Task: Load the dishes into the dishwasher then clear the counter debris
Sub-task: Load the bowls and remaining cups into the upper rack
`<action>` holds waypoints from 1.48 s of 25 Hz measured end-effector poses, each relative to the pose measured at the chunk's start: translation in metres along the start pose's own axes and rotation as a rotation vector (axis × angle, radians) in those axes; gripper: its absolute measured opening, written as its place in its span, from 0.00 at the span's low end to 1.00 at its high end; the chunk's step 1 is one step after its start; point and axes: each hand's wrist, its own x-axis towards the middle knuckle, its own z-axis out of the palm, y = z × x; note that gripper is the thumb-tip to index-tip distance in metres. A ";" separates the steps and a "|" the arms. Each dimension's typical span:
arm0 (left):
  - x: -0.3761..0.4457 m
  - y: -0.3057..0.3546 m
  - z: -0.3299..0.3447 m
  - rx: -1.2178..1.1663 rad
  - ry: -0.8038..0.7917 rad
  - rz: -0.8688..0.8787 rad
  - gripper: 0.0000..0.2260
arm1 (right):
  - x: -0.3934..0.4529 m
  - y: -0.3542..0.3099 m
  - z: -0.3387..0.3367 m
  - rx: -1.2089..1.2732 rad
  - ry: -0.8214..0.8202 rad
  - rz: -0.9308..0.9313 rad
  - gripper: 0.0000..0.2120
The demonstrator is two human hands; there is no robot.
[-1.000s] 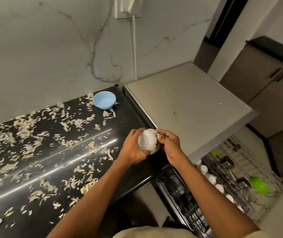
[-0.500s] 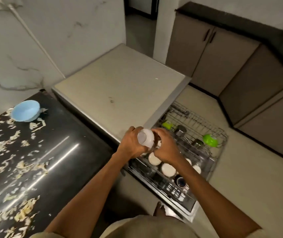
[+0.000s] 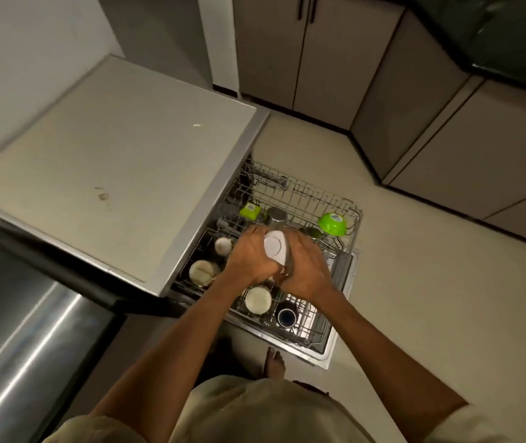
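Both hands, left hand (image 3: 248,260) and right hand (image 3: 303,270), have carried the gripped white bowl (image 3: 277,251) off the worktop to above the dishwasher rack (image 3: 325,199), base facing upward.

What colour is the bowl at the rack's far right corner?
Bright green bowl, upside down with a white label on its base; head view.

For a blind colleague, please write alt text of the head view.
Both hands, left hand and right hand, hold a white bowl over the pulled-out dishwasher rack, which contains bowls and green dishes.
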 end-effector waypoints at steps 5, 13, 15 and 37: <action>0.040 0.000 0.019 -0.051 -0.082 0.021 0.40 | 0.025 0.022 -0.001 0.111 0.034 0.171 0.44; 0.119 -0.008 0.042 -0.129 -0.189 0.034 0.30 | 0.090 0.051 0.012 0.253 0.132 0.458 0.34; 0.146 -0.012 0.050 -0.120 -0.255 0.056 0.26 | 0.109 0.058 0.019 0.302 0.158 0.552 0.34; 0.308 -0.046 0.155 -0.213 -0.516 -0.175 0.27 | 0.250 0.206 0.115 0.361 0.132 0.850 0.33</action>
